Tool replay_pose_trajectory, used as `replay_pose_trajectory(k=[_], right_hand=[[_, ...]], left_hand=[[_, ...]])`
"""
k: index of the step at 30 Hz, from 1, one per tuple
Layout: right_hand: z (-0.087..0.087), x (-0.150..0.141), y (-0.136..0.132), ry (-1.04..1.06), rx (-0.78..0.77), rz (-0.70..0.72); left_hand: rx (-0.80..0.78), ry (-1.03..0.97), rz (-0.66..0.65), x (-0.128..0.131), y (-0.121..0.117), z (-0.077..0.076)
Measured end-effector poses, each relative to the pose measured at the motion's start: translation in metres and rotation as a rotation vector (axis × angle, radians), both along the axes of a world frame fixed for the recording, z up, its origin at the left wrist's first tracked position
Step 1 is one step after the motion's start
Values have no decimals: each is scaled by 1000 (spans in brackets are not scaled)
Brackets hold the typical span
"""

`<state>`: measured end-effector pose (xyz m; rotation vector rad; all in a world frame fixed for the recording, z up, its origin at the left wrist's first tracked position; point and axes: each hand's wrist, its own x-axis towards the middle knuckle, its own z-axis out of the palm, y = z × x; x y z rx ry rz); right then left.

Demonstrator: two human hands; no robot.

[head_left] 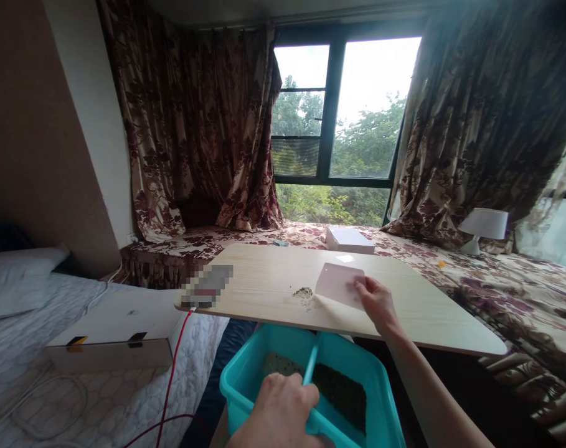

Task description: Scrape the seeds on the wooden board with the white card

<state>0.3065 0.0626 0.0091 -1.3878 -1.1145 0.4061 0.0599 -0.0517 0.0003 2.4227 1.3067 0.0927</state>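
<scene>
My right hand (pixel 377 302) is closed on a white plastic scraper card (pixel 339 285), which rests tilted on the light wooden table (pixel 432 314). Just left of the card lies a small pile of dark crumbs (pixel 304 292). My left hand (pixel 279 414) is wrapped round the near rim of a teal plastic bin (pixel 373 389), held below the table's front edge. The bin has a centre divider and dark granular matter on its bottom.
A blurred-out object (pixel 207 286) lies at the table's left end, with a red cable (pixel 173 367) hanging from it. A white box (pixel 117 326) sits on the bed at left. Another white box (pixel 349 239) and a lamp (pixel 484 225) stand on the window seat.
</scene>
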Motion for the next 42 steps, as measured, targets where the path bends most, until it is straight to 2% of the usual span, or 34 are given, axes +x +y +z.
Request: replay_pose_trajectory(k=[8,14,24,32,42], right_hand=[[-3,-12,5,79,-27,47],[-3,-10,6,91,-17,-5],[0,-20,-1,105,-36,115],[1,-5,-6,107,-34,42],[-1,-16,-7,114,-60,111]], left_hand=[[3,14,-3,0,2,-2],[5,27,-12,0,3,-2],[7,-9,3,-2,2,-5],[18,-2,-2,-1,2,-6],[-8,-20,10,-2,-1,1]])
